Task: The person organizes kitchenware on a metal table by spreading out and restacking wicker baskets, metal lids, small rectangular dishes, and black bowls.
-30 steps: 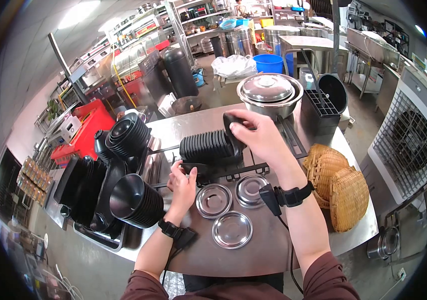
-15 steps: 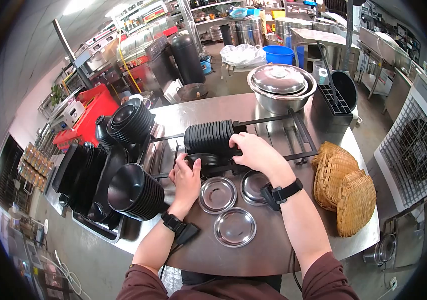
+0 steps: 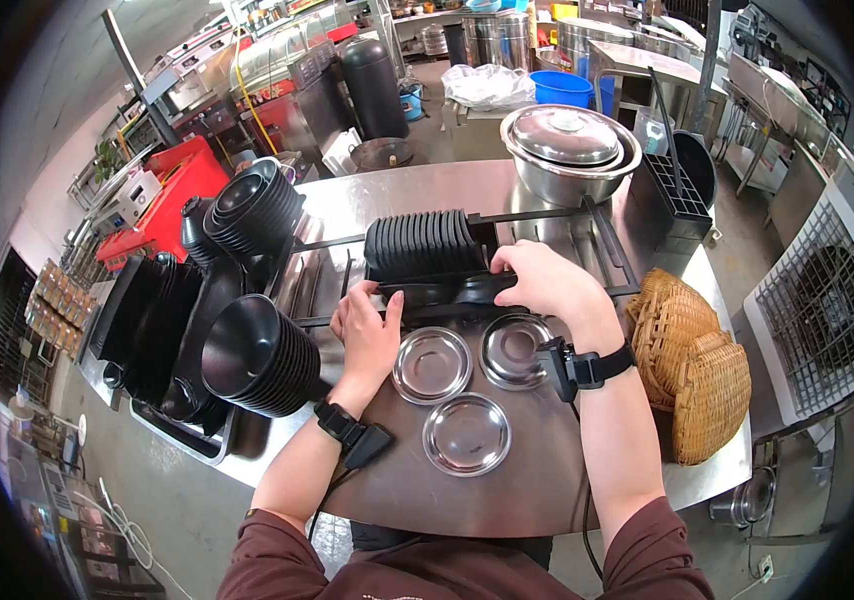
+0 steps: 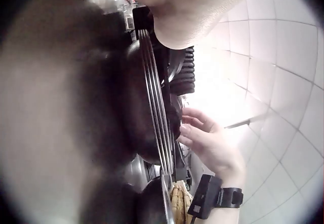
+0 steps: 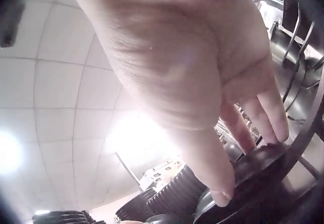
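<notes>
Both hands at the wire rack mid-bench. Right hand grips a small black dish, fingers curled over its rim, just below the row of black dishes standing on edge. Left hand rests on the rack's front bar, fingers bent round another dark dish. Three steel saucers lie toward the near edge. Stacked black bowls at the left edge; woven baskets at the right edge.
</notes>
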The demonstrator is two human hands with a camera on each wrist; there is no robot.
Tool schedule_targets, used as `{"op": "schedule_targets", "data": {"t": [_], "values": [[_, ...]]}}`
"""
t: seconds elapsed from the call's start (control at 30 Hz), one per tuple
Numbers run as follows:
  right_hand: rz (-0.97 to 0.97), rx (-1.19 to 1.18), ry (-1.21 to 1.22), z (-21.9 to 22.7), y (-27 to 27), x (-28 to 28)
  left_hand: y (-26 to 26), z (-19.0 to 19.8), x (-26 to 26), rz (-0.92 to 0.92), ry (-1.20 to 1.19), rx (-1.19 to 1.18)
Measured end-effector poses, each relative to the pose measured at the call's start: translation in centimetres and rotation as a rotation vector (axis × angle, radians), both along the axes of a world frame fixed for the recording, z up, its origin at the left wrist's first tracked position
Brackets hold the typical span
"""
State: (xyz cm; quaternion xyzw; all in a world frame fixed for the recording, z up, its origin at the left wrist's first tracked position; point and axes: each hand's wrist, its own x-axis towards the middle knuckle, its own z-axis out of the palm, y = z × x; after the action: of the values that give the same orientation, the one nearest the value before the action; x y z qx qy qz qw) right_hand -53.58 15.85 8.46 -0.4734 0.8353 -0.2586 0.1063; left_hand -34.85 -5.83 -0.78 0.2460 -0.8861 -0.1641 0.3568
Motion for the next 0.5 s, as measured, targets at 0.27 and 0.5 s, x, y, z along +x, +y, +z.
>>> {"op": "schedule_targets", "data": {"t": [0.27,0.5], "values": [[-0.031,-0.028,-0.008,2.1,1.2,0.2,0.4,0.6,0.6,-0.080,0.148,0.054],[-0.140,0.146,-0.069,5.8,4.0,1.6,2.2,5.7,2.8,-0.382,0.167,0.265]]}}
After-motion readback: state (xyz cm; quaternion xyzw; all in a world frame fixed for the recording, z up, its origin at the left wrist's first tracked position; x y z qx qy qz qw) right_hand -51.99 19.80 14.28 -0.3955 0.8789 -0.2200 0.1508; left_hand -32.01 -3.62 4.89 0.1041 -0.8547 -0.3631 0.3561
